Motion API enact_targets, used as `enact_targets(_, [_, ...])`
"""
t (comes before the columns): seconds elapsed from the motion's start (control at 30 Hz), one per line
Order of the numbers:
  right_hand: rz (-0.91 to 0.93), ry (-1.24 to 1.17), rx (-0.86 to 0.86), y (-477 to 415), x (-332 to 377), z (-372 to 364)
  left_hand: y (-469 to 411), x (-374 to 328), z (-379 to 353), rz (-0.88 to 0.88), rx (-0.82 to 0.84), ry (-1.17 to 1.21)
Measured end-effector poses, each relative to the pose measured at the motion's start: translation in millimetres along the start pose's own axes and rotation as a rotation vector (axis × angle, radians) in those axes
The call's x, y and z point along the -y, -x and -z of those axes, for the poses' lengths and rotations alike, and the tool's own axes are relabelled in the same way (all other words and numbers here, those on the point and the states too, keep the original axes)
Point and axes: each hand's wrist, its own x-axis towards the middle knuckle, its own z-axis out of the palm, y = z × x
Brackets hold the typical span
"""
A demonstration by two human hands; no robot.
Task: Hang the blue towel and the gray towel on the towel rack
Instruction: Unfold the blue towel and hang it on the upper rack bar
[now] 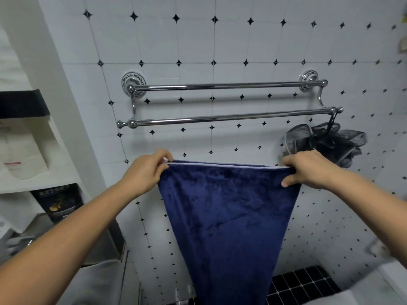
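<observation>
The blue towel (229,214) hangs in front of me, stretched by its top edge, which has a thin white trim. My left hand (146,170) pinches its upper left corner and my right hand (308,169) grips its upper right corner. The towel's top edge is below the chrome towel rack (220,117), a double-bar rack fixed to the tiled wall; both bars are bare of towels. The towel does not touch the rack. No gray towel is in view.
A black mesh bath sponge (334,139) hangs by a cord from the right end of the lower bar, just behind my right hand. White shelves (33,181) with boxes and packages stand at the left. Black floor tiles (304,285) show below right.
</observation>
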Motion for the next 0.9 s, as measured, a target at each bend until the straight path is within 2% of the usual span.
enact_targets(0.1, [0.078, -0.128, 0.167, 4.8, 3.9, -7.8, 3.1, 9.1, -0.5, 0.040, 0.000, -0.258])
enact_targets(0.17, [0.061, -0.015, 0.112, 1.3, 9.7, -12.3, 4.9, 9.0, -4.5, 0.097, -0.034, -0.343])
enact_targets(0.23, [-0.122, 0.047, -0.071, -6.4, 15.2, -8.0, 3.8, 5.7, -11.5, 0.208, -0.107, -0.173])
enact_targets(0.27, [-0.232, -0.053, -0.154, -7.8, 21.1, -6.1, 1.9, 3.1, -14.8, 0.299, -0.133, 0.019])
enact_targets(0.3, [-0.291, -0.205, -0.166, -6.1, 29.3, -6.5, -0.2, 0.5, -17.4, 0.395, -0.156, 0.235])
enact_targets(0.33, [-0.211, -0.376, -0.081, -4.2, 36.3, -11.5, -2.4, -0.6, -18.9, 0.489, -0.194, 0.411])
enact_targets(0.37, [-0.059, -0.546, 0.117, 0.6, 47.3, -17.5, -2.9, 1.1, -18.4, 0.566, -0.232, 0.514])
enact_targets(0.43, [0.223, -0.730, 0.576, 21.2, 70.7, -29.3, 0.0, 11.9, -14.4, 0.626, -0.259, 0.516])
enact_targets(0.47, [0.258, -0.704, 0.614, 25.2, 72.0, -34.7, 3.9, 17.3, -11.9, 0.618, -0.255, 0.461])
enact_targets(0.5, [0.191, -0.641, 0.502, 19.2, 65.1, -35.6, 7.9, 20.6, -10.8, 0.596, -0.250, 0.408])
enact_targets(0.57, [-0.092, -0.388, 0.095, 3.4, 48.0, -29.0, 13.5, 21.4, -16.3, 0.500, -0.198, 0.325])
enact_targets(0.6, [-0.179, -0.332, 0.000, -1.6, 44.8, -28.4, 14.9, 17.9, -19.9, 0.449, -0.165, 0.279])
enact_targets(0.63, [-0.130, -0.393, 0.015, -2.9, 46.1, -30.8, 15.9, 14.3, -22.5, 0.423, -0.152, 0.244])
enact_targets(0.7, [0.118, -0.594, 0.327, 2.4, 59.5, -34.0, 14.7, 17.7, -23.1, 0.490, -0.204, 0.274])
enact_targets(0.73, [0.185, -0.656, 0.410, 7.3, 62.5, -36.2, 15.9, 21.7, -20.2, 0.559, -0.230, 0.314])
enact_targets(0.77, [0.167, -0.664, 0.375, 7.7, 59.7, -37.1, 18.0, 25.8, -16.5, 0.620, -0.243, 0.352])
enact_targets(0.83, [-0.050, -0.571, 0.061, -3.1, 46.8, -33.8, 23.3, 24.8, -15.3, 0.651, -0.203, 0.367])
enact_targets(0.87, [-0.164, -0.531, -0.021, -7.0, 43.2, -32.8, 23.9, 16.0, -17.0, 0.623, -0.182, 0.353])
enact_targets(0.9, [-0.179, -0.557, -0.005, -10.3, 42.7, -35.4, 24.1, 3.0, -19.5, 0.593, -0.196, 0.359])
